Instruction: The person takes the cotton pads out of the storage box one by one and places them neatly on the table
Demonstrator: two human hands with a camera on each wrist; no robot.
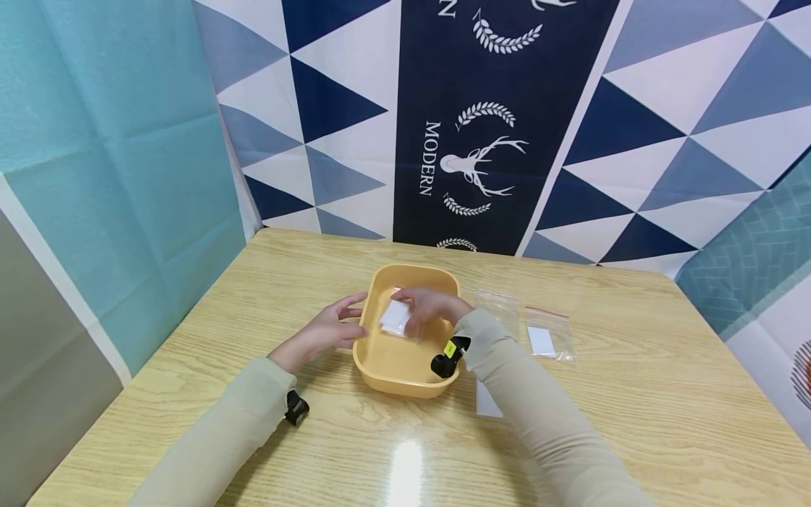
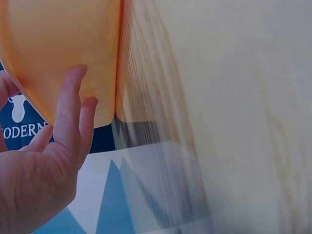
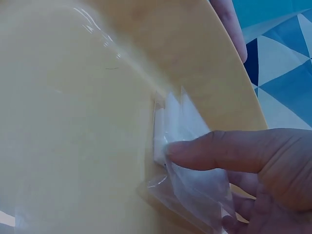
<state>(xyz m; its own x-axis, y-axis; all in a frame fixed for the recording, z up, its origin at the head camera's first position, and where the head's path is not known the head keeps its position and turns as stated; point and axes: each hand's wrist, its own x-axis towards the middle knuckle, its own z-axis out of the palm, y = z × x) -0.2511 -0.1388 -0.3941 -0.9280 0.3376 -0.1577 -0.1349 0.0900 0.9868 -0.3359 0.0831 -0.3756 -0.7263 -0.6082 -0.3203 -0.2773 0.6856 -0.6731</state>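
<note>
A yellow-orange plastic basin [image 1: 405, 386] stands on the table. Inside it, my right hand [image 1: 434, 308] pinches a clear zip bag [image 3: 195, 195] with white pieces in it, thumb in front and fingers behind. In the right wrist view the bag is close to the basin's side wall, and more white contents show behind the thumb. My left hand [image 1: 329, 325] is at the left side of the basin, its fairly straight fingers [image 2: 68, 107] touching the outer wall.
Right of the basin lie a clear zip bag [image 1: 497, 303], partly behind the right arm, and another zip bag [image 1: 543, 341] holding a white card. A white sheet-like piece [image 1: 488, 403] shows beside the right sleeve. A patterned cloth [image 1: 348, 98] hangs behind the wooden table [image 1: 633, 366].
</note>
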